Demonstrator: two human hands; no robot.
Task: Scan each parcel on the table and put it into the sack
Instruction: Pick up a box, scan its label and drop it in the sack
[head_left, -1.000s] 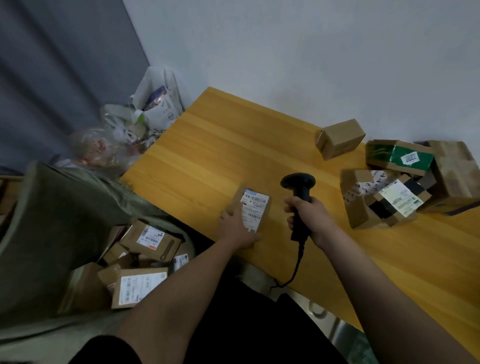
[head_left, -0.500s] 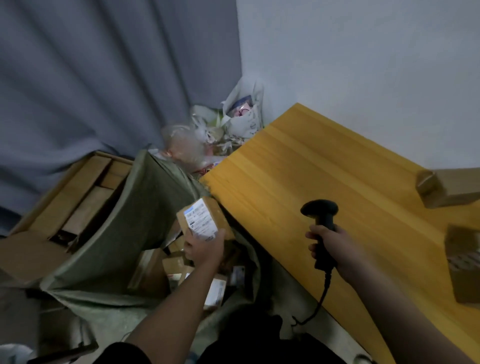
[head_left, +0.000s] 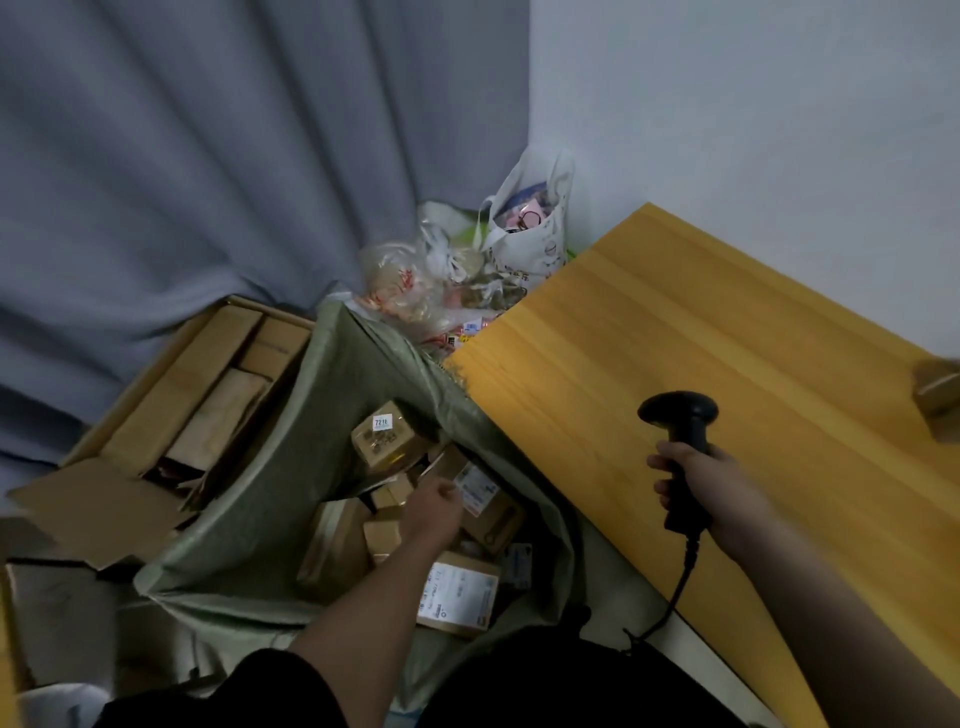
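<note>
Reaching down into the open green woven sack (head_left: 260, 499) beside the table, the left hand (head_left: 434, 512) hangs over the heap of parcels with its fingers loosely curled; whether they touch the small brown cardboard parcel with a white label (head_left: 475, 488) just beside them cannot be told. About seven brown cardboard parcels show inside the sack, among them one marked with a small white sticker (head_left: 384, 441) and one with a large white shipping label (head_left: 460, 592). The right hand (head_left: 711, 493) grips the handle of one black corded barcode scanner (head_left: 680, 447), held upright over the yellow wooden table (head_left: 675, 322). One brown cardboard box (head_left: 940, 395) lies on the table at the right edge of view. Two white plastic bags (head_left: 530, 234) sit in the corner.
</note>
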